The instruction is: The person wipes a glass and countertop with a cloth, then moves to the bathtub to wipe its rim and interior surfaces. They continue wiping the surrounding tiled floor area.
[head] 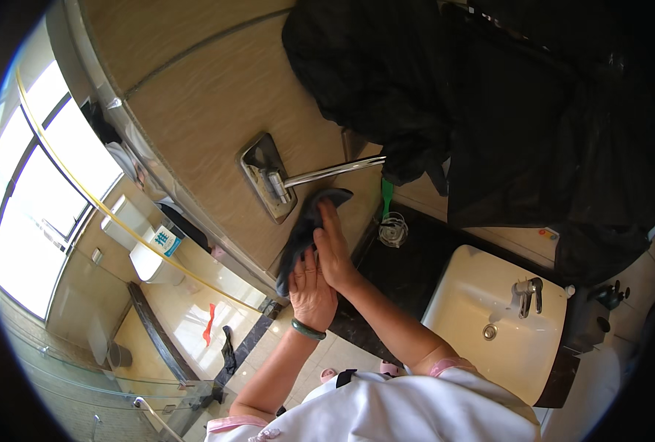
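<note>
A piece of dark grey cloth (300,237), perhaps a sock, lies lengthwise against the beige tiled wall, below a chrome swing-arm wall fitting (269,179). My left hand (312,290), with a green bangle at the wrist, lies on the cloth's lower part with its fingers extended. Just above it, my right hand (332,243) presses on the upper part, its fingers pointing up the wall. The hands touch each other near the heels of the palms. How far the fingers curl around the cloth is partly hidden.
Black clothes (504,121) hang at the upper right. A white basin (499,353) with a chrome faucet (528,295) sits in a black counter (407,271). A clear glass (394,229) stands by the wall. Glass panels, a toilet (148,257) and dropped red cloth (210,325) appear left.
</note>
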Motion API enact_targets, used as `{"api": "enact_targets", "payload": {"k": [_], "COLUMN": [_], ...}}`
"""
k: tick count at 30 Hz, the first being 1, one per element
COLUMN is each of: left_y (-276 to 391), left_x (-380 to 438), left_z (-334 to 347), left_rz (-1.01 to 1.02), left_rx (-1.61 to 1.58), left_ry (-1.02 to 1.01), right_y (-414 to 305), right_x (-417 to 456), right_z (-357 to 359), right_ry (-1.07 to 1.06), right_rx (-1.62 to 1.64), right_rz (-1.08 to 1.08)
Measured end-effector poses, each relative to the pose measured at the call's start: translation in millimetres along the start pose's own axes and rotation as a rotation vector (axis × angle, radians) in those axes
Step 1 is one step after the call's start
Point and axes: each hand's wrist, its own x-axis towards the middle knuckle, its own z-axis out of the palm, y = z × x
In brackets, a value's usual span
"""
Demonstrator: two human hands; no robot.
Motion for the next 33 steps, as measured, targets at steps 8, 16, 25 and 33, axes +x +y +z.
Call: {"api": "enact_targets", "payload": {"k": [8, 16, 25, 33], "left_y": [-3, 10, -19, -29], "left_x": [-63, -6, -54, -115], "left_z": [85, 47, 128, 147], "left_rz": [0.05, 0.059, 0.129, 0.077], "left_rx": [-0.112, -0.026, -0.011, -0.175], "left_ry": [-0.309, -0.158, -0.582, -0.587], "right_y": [134, 82, 168, 164], "right_x": [-79, -21, -87, -140], "right_z": [10, -3, 5, 15], "right_ry": [0.162, 0.162, 0.282, 0.205], "right_rx": [0.084, -0.002, -0.191, -0.446], "right_rz": [0.495, 0.31, 0.537, 0.615]}}
